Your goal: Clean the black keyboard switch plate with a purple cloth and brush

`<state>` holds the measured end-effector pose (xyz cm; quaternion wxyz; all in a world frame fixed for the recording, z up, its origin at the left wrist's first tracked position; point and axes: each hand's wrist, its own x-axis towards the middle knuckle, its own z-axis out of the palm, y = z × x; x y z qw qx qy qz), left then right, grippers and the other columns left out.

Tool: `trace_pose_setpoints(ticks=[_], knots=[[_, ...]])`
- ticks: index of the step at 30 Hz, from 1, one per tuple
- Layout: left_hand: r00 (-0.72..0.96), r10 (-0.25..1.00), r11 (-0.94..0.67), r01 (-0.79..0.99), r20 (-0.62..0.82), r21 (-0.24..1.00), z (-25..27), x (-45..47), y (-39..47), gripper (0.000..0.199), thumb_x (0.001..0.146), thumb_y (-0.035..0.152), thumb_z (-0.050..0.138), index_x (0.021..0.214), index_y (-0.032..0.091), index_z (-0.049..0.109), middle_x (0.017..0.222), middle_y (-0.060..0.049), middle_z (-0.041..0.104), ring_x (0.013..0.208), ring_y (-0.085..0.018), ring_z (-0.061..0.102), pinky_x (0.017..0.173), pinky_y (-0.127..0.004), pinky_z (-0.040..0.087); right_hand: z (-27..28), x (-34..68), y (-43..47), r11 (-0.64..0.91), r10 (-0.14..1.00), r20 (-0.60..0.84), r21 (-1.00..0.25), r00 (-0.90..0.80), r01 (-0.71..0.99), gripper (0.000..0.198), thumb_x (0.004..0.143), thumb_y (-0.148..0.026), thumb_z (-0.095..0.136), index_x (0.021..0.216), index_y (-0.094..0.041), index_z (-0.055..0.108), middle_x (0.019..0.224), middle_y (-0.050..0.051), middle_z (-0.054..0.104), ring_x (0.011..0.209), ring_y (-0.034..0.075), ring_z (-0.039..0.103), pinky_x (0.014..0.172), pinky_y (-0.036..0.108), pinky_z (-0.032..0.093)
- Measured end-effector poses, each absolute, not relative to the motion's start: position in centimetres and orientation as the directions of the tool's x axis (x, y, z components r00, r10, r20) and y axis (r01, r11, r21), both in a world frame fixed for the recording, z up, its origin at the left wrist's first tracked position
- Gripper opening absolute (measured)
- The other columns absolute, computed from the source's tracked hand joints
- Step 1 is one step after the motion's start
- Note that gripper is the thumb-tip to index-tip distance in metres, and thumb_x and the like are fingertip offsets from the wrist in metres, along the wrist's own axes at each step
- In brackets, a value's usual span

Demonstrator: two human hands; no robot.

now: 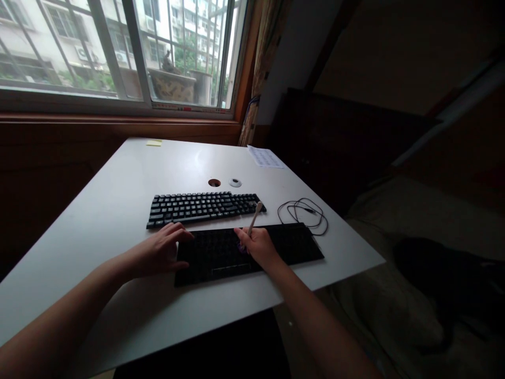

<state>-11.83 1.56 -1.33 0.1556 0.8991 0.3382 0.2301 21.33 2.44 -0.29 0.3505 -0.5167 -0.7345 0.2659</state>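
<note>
Two bare forearms (321,318), reaching over the near edge of a white desk (102,195). Left hand (165,249): open, thumb and fingers spread, resting on the left end of a black keyboard (290,245). Right hand (258,246): closed round a brush (254,217), pale handle tilted up and away, purple lower end down at the middle of the keyboard. Keyboard: lying flat along the near part of the desk, long side toward the person; surface detail too dark to tell. Black keys (197,206): set in rows just behind it. Thin dark cable (325,221): looped on the desk by the keyboard's far right corner. Beyond the keys: one round hole (214,183) and, just beside it, one round white cap (235,182) with dark centre. Far edge, left: yellow note (153,142). Far edge, right: printed sheet (266,157). Behind the desk: barred window (136,52), patterned curtain (265,47) at its right; planter (172,87) outside the glass.
</note>
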Motion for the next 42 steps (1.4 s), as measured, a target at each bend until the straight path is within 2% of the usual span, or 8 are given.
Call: trace_pose_setpoints(ticks=[5, 10, 15, 21, 27, 33, 37, 42], knots=[[0.675, 0.665, -0.738, 0.531, 0.318, 0.417, -1.4, -11.7, 1.6, 0.052, 0.085, 0.032, 0.077, 0.129, 0.023, 0.052, 0.117, -0.01, 0.054, 0.102, -0.025, 0.057, 0.089, -0.042, 0.056, 0.0, 21.2, 2.5, 0.304, 0.952, 0.216, -0.745, -0.217, 0.593, 0.058, 0.098, -0.057, 0.047, 0.053, -0.022, 0.05, 0.043, -0.004, 0.048, 0.042, 0.011, 0.05, 0.048, 0.022, 0.035], [0.692, 0.642, -0.756, 0.5, 0.331, 0.422, -1.7, -11.8, 1.7, 0.052, 0.087, 0.032, 0.075, 0.134, 0.024, 0.053, 0.12, -0.011, 0.052, 0.106, -0.026, 0.056, 0.091, -0.044, 0.056, 0.2, 20.9, 2.3, 0.293, 0.956, 0.209, -0.751, -0.207, 0.592, 0.058, 0.098, -0.061, 0.049, 0.057, -0.021, 0.056, 0.047, -0.002, 0.054, 0.044, 0.012, 0.055, 0.049, 0.022, 0.038], [0.688, 0.638, -0.761, 0.494, 0.346, 0.42, -1.8, -11.7, 1.7, 0.05, 0.087, 0.032, 0.075, 0.132, 0.024, 0.055, 0.12, -0.011, 0.053, 0.106, -0.026, 0.057, 0.091, -0.044, 0.057, 0.3, 20.1, 2.5, 0.357, 0.934, 0.259, -0.685, -0.246, 0.635, 0.057, 0.099, -0.059, 0.051, 0.057, -0.021, 0.057, 0.052, -0.001, 0.059, 0.049, 0.012, 0.058, 0.052, 0.023, 0.036], [0.678, 0.644, -0.757, 0.499, 0.354, 0.421, -1.8, -11.6, 1.8, 0.05, 0.085, 0.032, 0.077, 0.13, 0.024, 0.057, 0.118, -0.01, 0.053, 0.104, -0.025, 0.057, 0.089, -0.042, 0.057, 0.4, 19.2, 2.5, 0.433, 0.901, 0.299, -0.636, -0.313, 0.638, 0.059, 0.101, -0.057, 0.049, 0.056, -0.02, 0.053, 0.052, -0.002, 0.056, 0.05, 0.011, 0.054, 0.055, 0.023, 0.033], [0.676, 0.651, -0.751, 0.504, 0.345, 0.427, -1.7, -11.6, 1.7, 0.048, 0.085, 0.032, 0.077, 0.128, 0.024, 0.058, 0.117, -0.01, 0.053, 0.103, -0.025, 0.057, 0.089, -0.041, 0.056, 0.6, 17.6, 2.1, 0.557, 0.83, 0.357, -0.493, -0.429, 0.668, 0.056, 0.104, -0.051, 0.049, 0.058, -0.019, 0.052, 0.056, -0.001, 0.057, 0.053, 0.01, 0.051, 0.057, 0.025, 0.03], [0.684, 0.651, -0.748, 0.503, 0.329, 0.434, -1.3, -11.4, 1.5, 0.047, 0.086, 0.03, 0.076, 0.128, 0.023, 0.056, 0.117, -0.009, 0.051, 0.104, -0.025, 0.055, 0.091, -0.043, 0.055, -0.1, 17.5, 2.5, 0.433, 0.901, 0.307, -0.596, -0.306, 0.676, 0.055, 0.103, -0.048, 0.049, 0.057, -0.02, 0.052, 0.053, -0.002, 0.055, 0.052, 0.011, 0.054, 0.056, 0.023, 0.032], [0.687, 0.643, -0.755, 0.493, 0.339, 0.432, -1.4, -11.5, 1.5, 0.046, 0.087, 0.031, 0.075, 0.128, 0.023, 0.055, 0.116, -0.009, 0.051, 0.104, -0.025, 0.055, 0.091, -0.042, 0.055, -0.3, 17.8, 2.7, 0.453, 0.891, 0.309, -0.622, -0.332, 0.639, 0.055, 0.103, -0.048, 0.048, 0.056, -0.019, 0.052, 0.052, -0.003, 0.054, 0.051, 0.01, 0.053, 0.055, 0.023, 0.031], [0.673, 0.653, -0.748, 0.503, 0.347, 0.432, -1.5, -11.5, 1.6, 0.046, 0.085, 0.033, 0.076, 0.126, 0.024, 0.057, 0.116, -0.009, 0.053, 0.102, -0.025, 0.056, 0.089, -0.042, 0.056, 0.6, 17.3, 2.5, 0.535, 0.845, 0.307, -0.478, -0.438, 0.696, 0.053, 0.103, -0.043, 0.051, 0.056, -0.018, 0.056, 0.055, -0.001, 0.059, 0.053, 0.01, 0.053, 0.058, 0.025, 0.03]])
